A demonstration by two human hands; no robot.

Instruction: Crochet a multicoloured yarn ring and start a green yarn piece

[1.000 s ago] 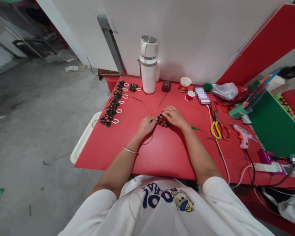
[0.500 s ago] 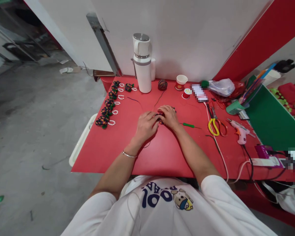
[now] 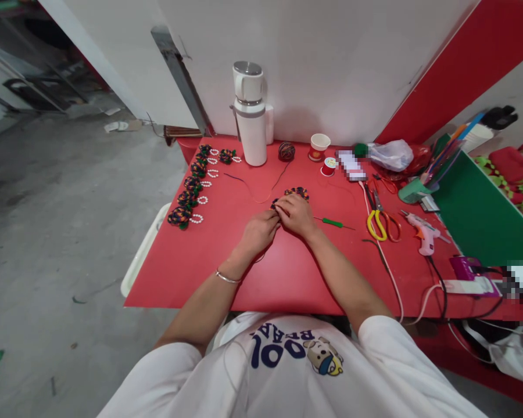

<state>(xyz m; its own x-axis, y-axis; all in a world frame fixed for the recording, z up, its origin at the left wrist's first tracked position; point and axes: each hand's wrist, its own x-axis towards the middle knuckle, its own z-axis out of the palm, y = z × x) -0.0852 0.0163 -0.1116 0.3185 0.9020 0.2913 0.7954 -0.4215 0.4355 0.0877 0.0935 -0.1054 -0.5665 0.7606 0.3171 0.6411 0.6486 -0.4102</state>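
Nearest, the left hand has thumb and fingertips drawn together at the near end of a dark, multicoloured piece of knotted yarn, and the right hand curls its fingers over the middle (their tips are partly hidden, so how firmly they press I cannot tell). The piece lies near the centre of the smooth red tabletop, its far end showing past the right knuckles. The step in hand looks like adjusting the yarn by finger; the next move would call for a steady, light pinch. Near the right wrist lies a slim green-handled metal hook. Farther off stand a tall white bottle and a red-and-white paper cup, before a pale wall; grey concrete floor spreads leftward.
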